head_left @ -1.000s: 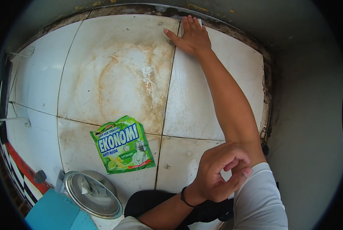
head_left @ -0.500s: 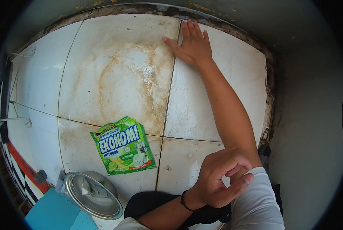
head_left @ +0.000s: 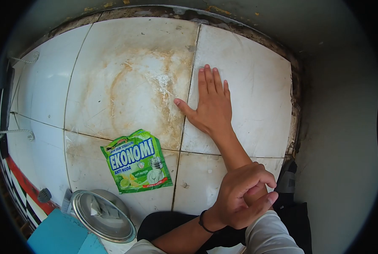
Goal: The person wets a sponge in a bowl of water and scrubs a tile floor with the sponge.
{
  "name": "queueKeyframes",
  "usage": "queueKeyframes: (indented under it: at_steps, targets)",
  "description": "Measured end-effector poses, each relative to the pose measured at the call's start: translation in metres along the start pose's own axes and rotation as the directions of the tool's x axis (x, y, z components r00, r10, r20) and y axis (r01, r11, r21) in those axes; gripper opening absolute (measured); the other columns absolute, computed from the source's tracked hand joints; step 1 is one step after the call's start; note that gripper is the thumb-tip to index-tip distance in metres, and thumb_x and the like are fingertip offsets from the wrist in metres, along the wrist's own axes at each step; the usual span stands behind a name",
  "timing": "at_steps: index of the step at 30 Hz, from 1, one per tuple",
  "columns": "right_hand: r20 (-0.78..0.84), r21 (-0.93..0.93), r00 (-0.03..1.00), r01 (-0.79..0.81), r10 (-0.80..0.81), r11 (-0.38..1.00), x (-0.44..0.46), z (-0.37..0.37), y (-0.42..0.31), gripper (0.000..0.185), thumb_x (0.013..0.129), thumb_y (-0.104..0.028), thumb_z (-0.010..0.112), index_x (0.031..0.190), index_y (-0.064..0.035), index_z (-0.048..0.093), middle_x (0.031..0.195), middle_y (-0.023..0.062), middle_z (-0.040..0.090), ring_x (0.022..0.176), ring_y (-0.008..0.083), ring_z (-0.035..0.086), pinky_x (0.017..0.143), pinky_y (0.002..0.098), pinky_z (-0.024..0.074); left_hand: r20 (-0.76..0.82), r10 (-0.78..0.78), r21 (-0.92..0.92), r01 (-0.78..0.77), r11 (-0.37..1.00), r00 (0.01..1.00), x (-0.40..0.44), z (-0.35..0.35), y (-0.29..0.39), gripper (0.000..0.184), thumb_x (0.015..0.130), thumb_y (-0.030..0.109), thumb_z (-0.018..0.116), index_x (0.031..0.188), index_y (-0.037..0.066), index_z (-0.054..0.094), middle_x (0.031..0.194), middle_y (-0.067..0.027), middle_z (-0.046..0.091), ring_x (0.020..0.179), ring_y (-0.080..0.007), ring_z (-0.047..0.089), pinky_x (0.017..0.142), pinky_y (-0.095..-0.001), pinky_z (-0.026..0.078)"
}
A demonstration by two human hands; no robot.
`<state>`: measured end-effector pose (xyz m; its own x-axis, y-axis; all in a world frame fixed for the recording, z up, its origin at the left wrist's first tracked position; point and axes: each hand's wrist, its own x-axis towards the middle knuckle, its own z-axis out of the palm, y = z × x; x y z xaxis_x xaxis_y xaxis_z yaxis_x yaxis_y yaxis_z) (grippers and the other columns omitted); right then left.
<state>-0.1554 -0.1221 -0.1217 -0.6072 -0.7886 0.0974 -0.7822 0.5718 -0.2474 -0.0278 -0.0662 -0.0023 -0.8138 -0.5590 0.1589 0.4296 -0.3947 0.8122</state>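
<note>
My right hand [head_left: 212,101] lies flat, palm down, on the white tile floor [head_left: 252,89], its fingers stretched forward and the thumb spread to the left. To its left, a tile carries brown stains [head_left: 155,80] and whitish scuffs. My left hand [head_left: 246,195], with a black band on its wrist, hovers across my right forearm. Its fingers are loosely curled toward the thumb, and nothing shows in them. A green Ekonomi cleaning-cream packet [head_left: 137,161] lies on the floor between the stained tile and my knees.
At lower left stands a metal bowl [head_left: 125,230] holding what looks like a crumpled packet. A brush [head_left: 66,201] and a turquoise block [head_left: 57,233] are beside it. Grey walls [head_left: 341,127] with a dirty base edge border the floor. Rope loops [head_left: 30,134] lie at far left.
My right hand has slid back toward me along the tile, away from the far wall. My left hand has stayed almost in place, as have the packet and bowl.
</note>
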Motion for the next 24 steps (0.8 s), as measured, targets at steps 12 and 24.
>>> queueKeyframes:
  at_steps: [12, 24]
  targets:
    - [0.024, -0.186, 0.982, -0.182, 0.19, 0.965, 0.115, -0.016, 0.128, 0.098, 0.094, -0.077, 0.034, 0.161, -0.0065, 0.023, 0.169, 0.0096, 0.021, 0.157, 0.0231, 0.014, 0.127, 0.0457, 0.0141, -0.013, -0.079, 0.088, 0.08, 0.993, 0.997, 0.003, -0.007, 0.001, 0.022, 0.077, 0.008, 0.07, 0.096, -0.002, 0.065, 0.068, -0.0007, 0.044, 0.059, -0.0116, 0.032, 0.057, -0.0288, 0.026]
    - [0.081, 0.114, 0.992, 0.089, -0.099, 0.989, -0.071, -0.029, 0.018, 0.098, 0.089, -0.067, 0.059, 0.156, 0.0004, 0.032, 0.164, 0.0162, 0.031, 0.154, 0.0316, 0.024, 0.123, 0.0551, 0.0183, 0.086, -0.099, 0.087, 0.092, 0.992, 0.991, -0.002, 0.01, -0.01, 0.023, 0.075, 0.011, 0.071, 0.095, -0.001, 0.066, 0.067, -0.0023, 0.049, 0.056, -0.0118, 0.034, 0.055, -0.0288, 0.027]
